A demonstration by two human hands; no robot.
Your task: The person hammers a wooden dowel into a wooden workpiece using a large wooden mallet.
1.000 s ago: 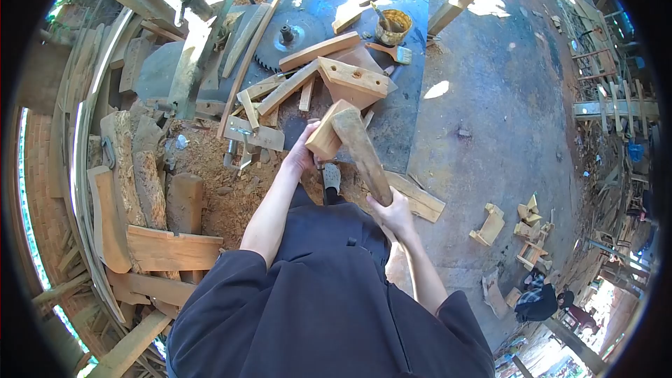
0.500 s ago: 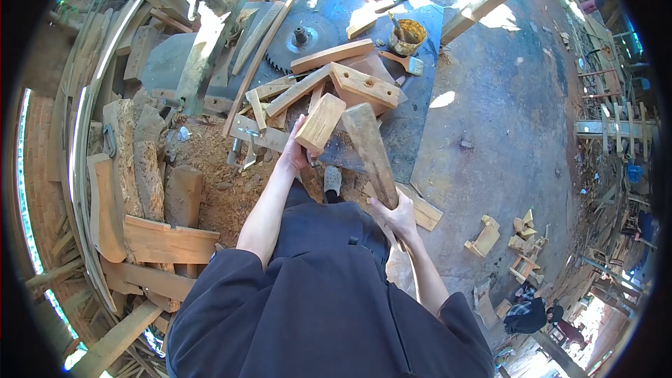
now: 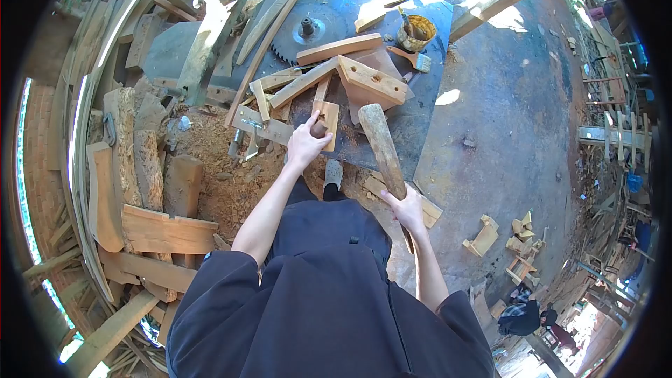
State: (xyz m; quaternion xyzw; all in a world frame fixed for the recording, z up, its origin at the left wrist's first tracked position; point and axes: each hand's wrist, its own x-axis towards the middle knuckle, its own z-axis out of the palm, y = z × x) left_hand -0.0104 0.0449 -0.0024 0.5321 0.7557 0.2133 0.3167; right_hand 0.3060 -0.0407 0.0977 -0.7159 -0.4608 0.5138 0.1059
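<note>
My left hand (image 3: 307,143) is closed around the near end of a small wooden block (image 3: 330,120), with a brown rounded part of it under the fingers. A thick wooden stick (image 3: 383,147) is gripped in my right hand (image 3: 409,210), its blunt end pointing up and away beside the block. Just beyond the block lies an angled wooden piece with round holes (image 3: 371,82), along with a wooden bar (image 3: 339,49) and several thin strips. A metal plate (image 3: 269,128) sits left of the block.
A circular saw blade (image 3: 306,26) lies on the blue-grey table (image 3: 430,28). Farther right on it are a pot of brown stuff (image 3: 418,33) and a brush (image 3: 411,59). Timber (image 3: 168,231) is stacked at the left. A person (image 3: 521,316) is at the lower right.
The block has tipped over and moved slightly away, and my left hand now lies over it instead of beneath its side. The stick has turned a little and shifted right with my right hand.
</note>
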